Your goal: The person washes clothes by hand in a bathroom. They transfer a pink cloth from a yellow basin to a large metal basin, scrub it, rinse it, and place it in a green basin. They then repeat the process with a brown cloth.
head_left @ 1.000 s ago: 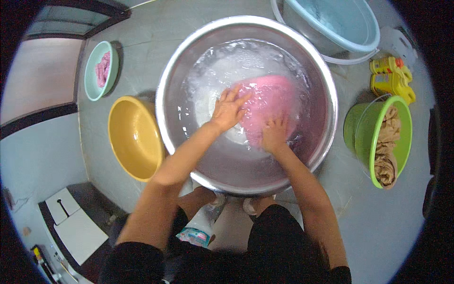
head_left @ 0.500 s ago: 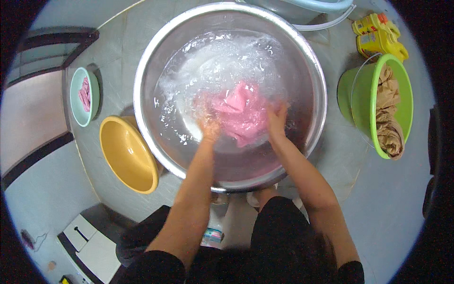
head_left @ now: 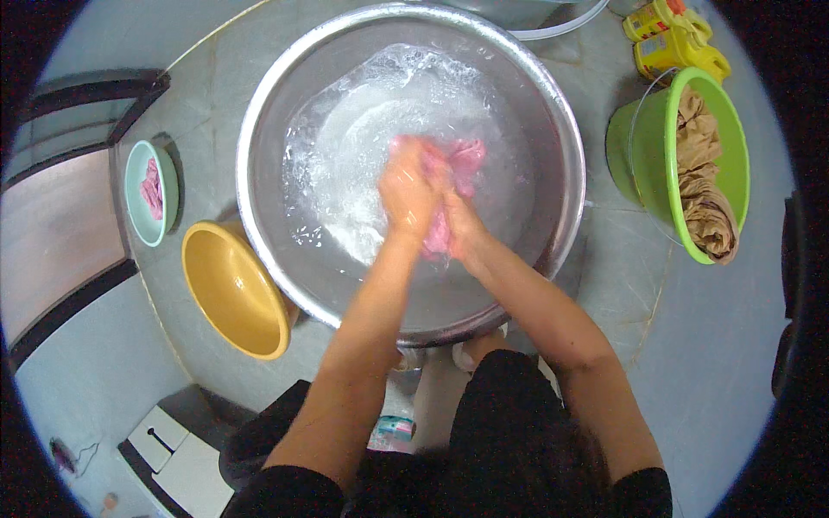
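Pink cloth (head_left: 467, 157), earlier spread, now bunched, graspable.
Left hand (head_left: 408, 192) and right hand (head_left: 461, 226) clasp it (together) inside metal basin (head_left: 546, 164).

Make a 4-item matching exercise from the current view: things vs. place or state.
1. Wet pink cloth
2. Mustard-yellow round plastic basin
3. Lime-green plastic bucket
4. Small mint-green round basin

A. Holds crumpled brown fabric
B. Close by the lower left of the large round steel tub
C. Holds a small pinkish bundle
D. Between the left hand and right hand

Pairs: 1-D, 2-B, 3-A, 4-C
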`<act>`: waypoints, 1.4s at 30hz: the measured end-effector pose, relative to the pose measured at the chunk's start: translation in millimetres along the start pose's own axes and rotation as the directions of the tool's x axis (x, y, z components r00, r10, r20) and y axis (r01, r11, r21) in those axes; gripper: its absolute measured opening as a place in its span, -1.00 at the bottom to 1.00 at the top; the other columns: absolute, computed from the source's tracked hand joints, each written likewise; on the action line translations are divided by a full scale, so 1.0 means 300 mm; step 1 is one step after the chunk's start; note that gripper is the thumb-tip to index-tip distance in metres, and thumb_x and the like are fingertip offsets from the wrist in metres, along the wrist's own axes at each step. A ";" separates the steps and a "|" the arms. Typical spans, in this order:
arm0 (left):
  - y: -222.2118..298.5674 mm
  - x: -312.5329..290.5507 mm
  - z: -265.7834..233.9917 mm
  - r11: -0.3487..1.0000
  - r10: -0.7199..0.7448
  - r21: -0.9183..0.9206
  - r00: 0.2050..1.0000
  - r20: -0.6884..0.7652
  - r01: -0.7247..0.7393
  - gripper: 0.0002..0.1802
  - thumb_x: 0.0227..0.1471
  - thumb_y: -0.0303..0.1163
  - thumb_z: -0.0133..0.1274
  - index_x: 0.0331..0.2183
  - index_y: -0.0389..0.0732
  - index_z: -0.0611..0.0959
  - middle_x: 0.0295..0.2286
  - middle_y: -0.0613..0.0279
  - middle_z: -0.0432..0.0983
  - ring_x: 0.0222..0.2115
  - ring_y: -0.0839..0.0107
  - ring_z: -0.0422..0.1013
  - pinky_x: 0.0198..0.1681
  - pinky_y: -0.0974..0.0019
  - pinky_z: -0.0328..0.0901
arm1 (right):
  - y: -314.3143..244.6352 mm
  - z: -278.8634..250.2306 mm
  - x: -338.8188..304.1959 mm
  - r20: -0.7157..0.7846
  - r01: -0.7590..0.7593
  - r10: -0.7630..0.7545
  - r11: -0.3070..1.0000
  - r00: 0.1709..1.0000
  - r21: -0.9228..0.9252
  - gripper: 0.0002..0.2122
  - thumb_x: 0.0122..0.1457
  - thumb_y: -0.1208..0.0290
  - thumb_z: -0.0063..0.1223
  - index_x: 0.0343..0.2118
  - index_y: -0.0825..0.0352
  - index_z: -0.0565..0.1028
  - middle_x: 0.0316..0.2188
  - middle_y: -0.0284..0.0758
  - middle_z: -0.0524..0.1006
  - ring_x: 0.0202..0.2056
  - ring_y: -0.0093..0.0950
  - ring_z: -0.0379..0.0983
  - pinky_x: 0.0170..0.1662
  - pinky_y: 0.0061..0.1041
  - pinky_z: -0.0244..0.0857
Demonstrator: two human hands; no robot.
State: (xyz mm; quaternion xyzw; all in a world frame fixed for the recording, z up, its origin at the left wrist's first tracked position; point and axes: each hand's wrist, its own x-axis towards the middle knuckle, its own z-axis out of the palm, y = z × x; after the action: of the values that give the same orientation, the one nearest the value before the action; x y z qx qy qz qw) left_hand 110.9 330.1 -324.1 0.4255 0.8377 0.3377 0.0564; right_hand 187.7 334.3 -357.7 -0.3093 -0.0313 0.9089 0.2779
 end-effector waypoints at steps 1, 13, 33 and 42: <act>-0.097 0.046 0.000 0.982 -0.181 0.040 0.983 -0.033 0.182 -0.84 -0.28 -0.40 0.13 -0.55 -0.21 0.50 -0.61 0.13 0.45 -0.56 0.17 0.41 -0.48 0.28 0.28 | -0.023 0.037 -0.010 -0.193 -0.242 0.220 0.965 0.956 -0.101 -0.67 0.06 0.17 -0.01 -0.18 0.27 0.38 -0.31 -0.38 0.41 -0.24 -0.52 0.35 -0.14 -0.54 0.19; -0.360 -0.116 0.068 0.974 -0.111 0.179 0.983 -0.147 0.137 -0.50 -0.27 -0.21 0.15 -0.18 -0.11 0.49 -0.18 -0.04 0.32 -0.16 0.03 0.24 -0.12 0.18 0.16 | -0.098 -0.337 0.054 -0.215 -0.049 -0.552 0.299 0.805 -0.953 -0.28 -0.21 0.27 0.20 0.02 0.48 0.12 -0.04 -0.04 0.26 0.02 -0.24 0.18 0.04 -0.34 0.07; -0.481 -0.267 -0.060 0.974 -0.033 0.204 0.840 0.542 -0.094 -0.65 -0.14 -0.28 0.06 -0.26 -0.24 0.52 -0.38 0.11 0.48 -0.40 0.27 0.40 -0.37 0.20 0.25 | -0.238 -0.114 0.018 0.103 0.196 0.177 -0.660 0.979 -0.725 -0.61 -0.02 0.16 -0.01 -0.24 0.39 0.45 -0.41 -0.06 0.48 -0.33 -0.15 0.43 -0.24 -0.25 0.28; -0.316 0.202 -0.636 0.827 -0.403 -0.136 0.746 0.530 0.545 -0.92 -0.11 -0.42 0.04 -0.48 -0.19 0.59 -0.66 0.45 0.36 -0.65 0.64 0.22 -0.57 0.52 0.14 | -0.508 0.184 -0.017 0.402 0.405 0.058 -0.207 0.914 -0.890 -0.61 0.10 0.08 -0.20 -0.33 0.34 0.50 -0.48 -0.04 0.48 -0.39 -0.15 0.43 -0.30 -0.33 0.26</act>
State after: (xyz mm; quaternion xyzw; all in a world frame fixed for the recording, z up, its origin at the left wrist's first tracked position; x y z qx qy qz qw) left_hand -64.3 237.9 -224.6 0.2533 0.8205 0.3116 0.4069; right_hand 233.1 466.5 -275.6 -0.2589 -0.7995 0.5390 0.0577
